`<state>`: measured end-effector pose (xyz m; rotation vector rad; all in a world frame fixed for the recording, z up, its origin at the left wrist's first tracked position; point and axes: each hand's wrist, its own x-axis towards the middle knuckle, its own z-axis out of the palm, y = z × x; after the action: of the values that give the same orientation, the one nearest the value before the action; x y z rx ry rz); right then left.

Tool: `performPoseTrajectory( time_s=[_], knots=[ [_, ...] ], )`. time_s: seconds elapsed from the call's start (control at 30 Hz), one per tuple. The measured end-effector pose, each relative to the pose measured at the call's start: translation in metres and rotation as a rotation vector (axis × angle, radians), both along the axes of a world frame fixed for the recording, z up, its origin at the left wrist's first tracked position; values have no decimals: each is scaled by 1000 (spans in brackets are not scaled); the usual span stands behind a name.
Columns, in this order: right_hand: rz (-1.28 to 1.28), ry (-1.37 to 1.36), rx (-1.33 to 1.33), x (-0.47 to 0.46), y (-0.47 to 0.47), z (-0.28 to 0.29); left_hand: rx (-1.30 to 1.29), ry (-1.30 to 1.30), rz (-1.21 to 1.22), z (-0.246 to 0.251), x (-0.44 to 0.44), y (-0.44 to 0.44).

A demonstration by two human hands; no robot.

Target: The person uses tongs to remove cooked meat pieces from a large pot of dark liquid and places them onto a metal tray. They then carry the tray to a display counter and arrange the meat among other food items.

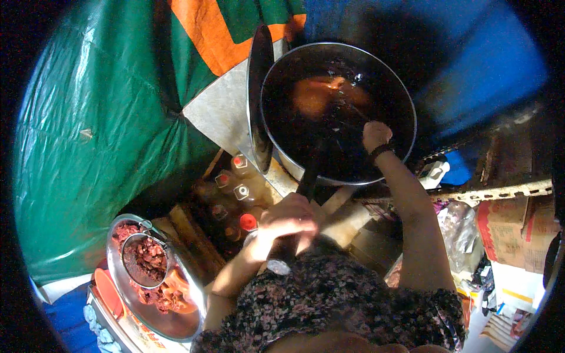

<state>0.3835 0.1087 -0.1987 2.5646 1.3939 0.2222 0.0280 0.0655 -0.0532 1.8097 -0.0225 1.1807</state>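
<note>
A large round metal pot (415, 119) of dark liquid (287, 132) stands before me. Brown-orange pieces of food (311, 99) show at the liquid's surface towards the far side. My left hand (289, 216) grips a thick dark handle (307, 183) below the pot's near rim; its pale butt end is close to my body. That handle reaches over the rim, and its far end is lost in the dark pot. My right hand (377, 136) is closed over the pot's right half, around what looks like a thin rod (358, 112) slanting to the food; its tip is unclear.
A round lid (261, 97) stands on edge against the pot's left side. Several capped bottles (242, 192) crowd below it. At lower left, a metal tray (163, 331) holds reddish meat pieces and a wire strainer (145, 260). Cardboard boxes (507, 229) and a perforated metal rail (507, 191) are at right.
</note>
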Motion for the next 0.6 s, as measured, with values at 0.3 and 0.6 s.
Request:
performPoseTrajectory(
  time_s=[0.3, 0.6],
  knots=[
    [-164, 50, -132, 23, 11, -31, 64, 28, -137, 4, 5, -8],
    [2, 80, 9, 26, -12, 12, 63, 5, -61, -3, 1, -13]
  ],
)
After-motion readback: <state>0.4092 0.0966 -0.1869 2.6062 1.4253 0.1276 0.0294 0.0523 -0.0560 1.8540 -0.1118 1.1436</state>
